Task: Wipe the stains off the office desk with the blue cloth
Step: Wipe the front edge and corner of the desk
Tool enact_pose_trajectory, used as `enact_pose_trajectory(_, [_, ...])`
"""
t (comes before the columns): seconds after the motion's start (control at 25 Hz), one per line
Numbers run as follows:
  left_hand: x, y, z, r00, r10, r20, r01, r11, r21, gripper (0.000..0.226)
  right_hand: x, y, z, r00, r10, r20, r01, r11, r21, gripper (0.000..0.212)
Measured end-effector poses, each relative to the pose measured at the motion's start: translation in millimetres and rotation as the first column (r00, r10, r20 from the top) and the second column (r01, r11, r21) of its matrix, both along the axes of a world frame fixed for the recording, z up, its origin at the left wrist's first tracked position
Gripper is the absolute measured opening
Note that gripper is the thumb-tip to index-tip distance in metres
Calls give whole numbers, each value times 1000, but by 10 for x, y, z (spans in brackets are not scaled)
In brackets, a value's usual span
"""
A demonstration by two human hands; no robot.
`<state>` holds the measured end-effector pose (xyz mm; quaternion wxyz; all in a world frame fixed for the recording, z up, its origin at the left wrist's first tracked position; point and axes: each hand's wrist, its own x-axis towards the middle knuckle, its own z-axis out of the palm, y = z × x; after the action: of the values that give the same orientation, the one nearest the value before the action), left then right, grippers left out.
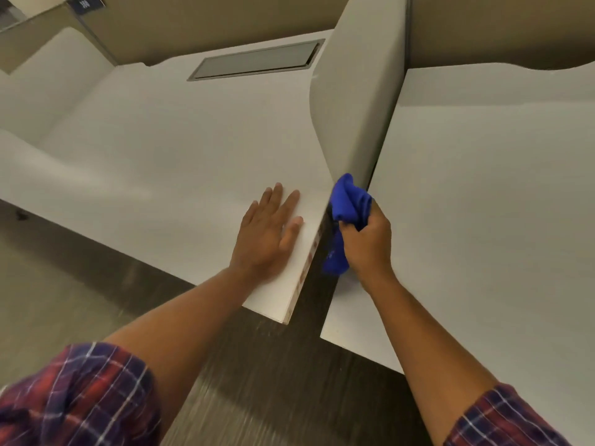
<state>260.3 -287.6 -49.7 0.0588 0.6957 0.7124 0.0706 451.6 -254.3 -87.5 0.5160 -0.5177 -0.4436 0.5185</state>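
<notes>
A white office desk (180, 149) fills the middle of the view. My left hand (269, 231) lies flat on it near its right front corner, fingers spread. My right hand (367, 243) grips a bunched blue cloth (349, 204) in the gap between this desk and the neighbouring desk (483, 204). The cloth presses against the desk's right side edge, at the foot of the upright divider panel (357, 91). Reddish marks (306, 268) show along that side edge below the cloth.
A grey cable hatch (257, 61) is set into the back of the desk. Beige partition walls (193, 24) stand behind both desks. Dark wood-pattern floor (273, 381) lies below the front edges. My plaid sleeves (80, 397) are at the bottom.
</notes>
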Motion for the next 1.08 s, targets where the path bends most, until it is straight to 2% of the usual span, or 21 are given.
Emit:
enact_pose_trajectory(0.24, [0,15,-11,1000,10,5,-10,1000,1,64,-135,-175,-114,1000,20,17,-21,996,87,47])
enact_pose_trajectory(0.32, [12,9,-9,1000,14,3,-14,1000,-3,64,-107,-485,-194,995,100,27,-103,983,152,52])
enact_pose_trajectory(0.44, [23,6,-11,1000,13,-14,-13,1000,-10,63,11,-899,-273,966,252,59,-258,932,256,47])
enact_pose_trajectory(0.48, [25,6,-11,1000,15,-14,-15,1000,-11,63,57,-912,-287,966,255,31,-255,935,247,47])
enact_pose_trajectory(0.56, [31,7,-10,1000,19,-17,-19,1000,-15,64,137,-747,-286,988,128,-83,-116,984,139,49])
enact_pose_trajectory(0.64, [37,-1,-11,1000,23,-21,-23,1000,-16,63,174,-444,-250,996,-12,-83,15,999,44,44])
enact_pose_trajectory(0.68, [39,-2,-9,999,26,-21,-26,1000,-13,63,162,-292,-211,998,-14,-57,16,999,28,43])
enact_pose_trajectory(0.84, [41,6,13,999,38,-5,-39,999,-9,65,-25,-188,-95,986,163,44,-167,983,79,71])
enact_pose_trajectory(1.0, [32,12,10,1000,27,-7,-28,999,-39,66,-126,-809,-202,964,241,117,-259,948,183,69])
enact_pose_trajectory(1.08, [23,20,6,1000,29,-6,-29,999,-40,65,-158,-1218,-264,953,288,92,-301,927,221,69])
